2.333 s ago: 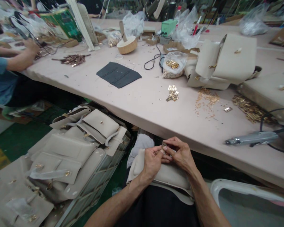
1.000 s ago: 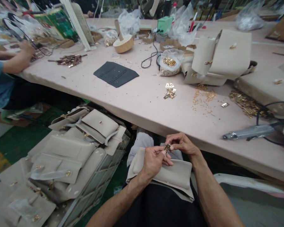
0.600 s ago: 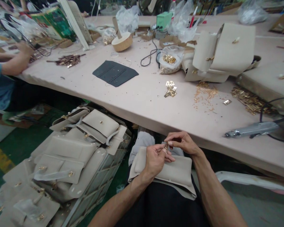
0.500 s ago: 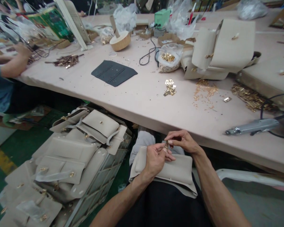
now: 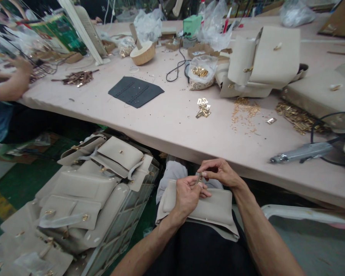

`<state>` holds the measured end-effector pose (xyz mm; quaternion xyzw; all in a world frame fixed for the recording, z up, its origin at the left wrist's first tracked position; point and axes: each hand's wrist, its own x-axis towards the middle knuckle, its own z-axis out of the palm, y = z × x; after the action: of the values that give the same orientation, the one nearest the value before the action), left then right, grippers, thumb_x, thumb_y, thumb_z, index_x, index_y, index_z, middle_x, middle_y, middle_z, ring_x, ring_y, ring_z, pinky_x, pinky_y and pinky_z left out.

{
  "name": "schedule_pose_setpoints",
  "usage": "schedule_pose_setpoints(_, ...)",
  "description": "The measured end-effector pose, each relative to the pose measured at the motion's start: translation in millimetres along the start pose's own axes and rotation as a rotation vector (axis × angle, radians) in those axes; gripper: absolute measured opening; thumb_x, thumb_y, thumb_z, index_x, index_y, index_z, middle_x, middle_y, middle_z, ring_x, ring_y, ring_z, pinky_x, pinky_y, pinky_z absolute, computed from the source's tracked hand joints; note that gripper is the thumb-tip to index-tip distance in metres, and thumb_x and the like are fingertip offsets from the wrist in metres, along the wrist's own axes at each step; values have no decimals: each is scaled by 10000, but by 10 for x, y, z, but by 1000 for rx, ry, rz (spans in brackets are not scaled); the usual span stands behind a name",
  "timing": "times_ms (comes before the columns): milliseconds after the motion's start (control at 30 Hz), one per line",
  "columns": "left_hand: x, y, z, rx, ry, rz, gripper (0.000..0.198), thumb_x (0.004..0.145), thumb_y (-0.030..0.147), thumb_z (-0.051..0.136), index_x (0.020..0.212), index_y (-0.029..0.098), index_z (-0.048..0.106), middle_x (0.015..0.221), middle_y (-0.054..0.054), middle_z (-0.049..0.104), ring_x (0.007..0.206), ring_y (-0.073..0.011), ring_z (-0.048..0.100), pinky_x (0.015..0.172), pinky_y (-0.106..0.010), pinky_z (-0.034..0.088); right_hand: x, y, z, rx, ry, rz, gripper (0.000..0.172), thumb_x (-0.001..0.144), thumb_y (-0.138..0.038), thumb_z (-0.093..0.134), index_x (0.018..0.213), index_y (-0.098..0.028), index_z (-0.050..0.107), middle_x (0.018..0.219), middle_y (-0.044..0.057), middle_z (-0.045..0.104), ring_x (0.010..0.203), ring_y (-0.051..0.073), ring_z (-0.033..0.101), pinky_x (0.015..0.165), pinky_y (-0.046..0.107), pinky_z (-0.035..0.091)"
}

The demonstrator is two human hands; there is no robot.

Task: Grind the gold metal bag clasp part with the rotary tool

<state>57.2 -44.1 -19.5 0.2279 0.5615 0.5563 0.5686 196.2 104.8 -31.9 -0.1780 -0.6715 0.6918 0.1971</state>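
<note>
A beige leather bag (image 5: 209, 209) lies flat on the person's lap, flap side up. Above it the left hand (image 5: 186, 195) and right hand (image 5: 220, 173) meet — both pinch a small gold metal fitting (image 5: 198, 178), slim and shiny, between their fingertips. Beyond, on the pink worktable (image 5: 166, 119), lie loose gold clasps (image 5: 202, 109) — farther back, a dark leather piece (image 5: 135, 91).

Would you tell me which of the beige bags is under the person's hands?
The beige bag on the lap, under the left hand; the others sit on the table or in the floor pile.
</note>
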Motion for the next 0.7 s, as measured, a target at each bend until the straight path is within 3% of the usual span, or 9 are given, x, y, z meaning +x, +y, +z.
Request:
schedule_pose_setpoints(200,82,31,-17,3,46,-28,548,740,618,842,864,92,748,737,-133,768,524,-207,717,495,-256,559,-1,-162,98,-63,38,4,315,904,-478,791,998,-180,832,892,56,720,697,157,645,634,260,525)
schedule_pose_setpoints(267,117,23,-19,-1,76,-12,559,700,629,868,837,99,755,716,-126,766,496,-193,694,477,-250,547,-29,-244,99,-231,152,18,290,917,-451,766,1040,-194,826,893,55,741,721,167,658,669,270,534)
schedule_pose_setpoints(333,138,10,-27,-5,91,-9,572,669,646,882,814,106,758,700,-122,764,483,-186,680,471,-250,544,-118,-355,21,-442,388,-6,285,930,-435,738,1070,-199,816,883,57,751,739,175,657,692,277,527)
schedule_pose_setpoints(467,152,-35,-62,18,86,-26,577,668,664,879,790,112,764,673,-125,757,486,-185,672,488,-257,555,-501,-630,-420,-823,1105,-28,375,957,-515,651,989,-165,780,787,71,717,673,196,624,698,314,513)
schedule_pose_setpoints(533,165,-59,-78,28,86,-22,575,674,667,874,788,113,767,674,-124,757,499,-188,676,495,-258,559,-724,-738,-710,-994,1397,140,439,950,-570,617,980,-161,772,742,83,700,697,241,647,768,368,528)
schedule_pose_setpoints(567,173,-66,-81,30,87,-19,574,677,668,873,789,115,768,680,-123,759,506,-188,679,497,-258,560,-821,-773,-845,-1063,1472,287,476,947,-595,601,1033,-158,771,759,99,709,755,280,676,821,409,534)
schedule_pose_setpoints(633,186,-68,-75,25,90,-21,574,667,667,878,789,117,766,699,-121,765,510,-189,680,492,-259,559,-963,-798,-1069,-1147,1505,602,597,941,-644,573,1210,-134,732,886,164,741,919,367,711,904,498,534)
schedule_pose_setpoints(700,189,-53,-60,15,88,-32,577,651,665,886,787,117,764,711,-122,768,505,-187,676,486,-259,555,-1030,-768,-1221,-1158,1486,798,730,928,-670,569,1348,-78,644,1026,249,733,1044,434,702,936,564,532)
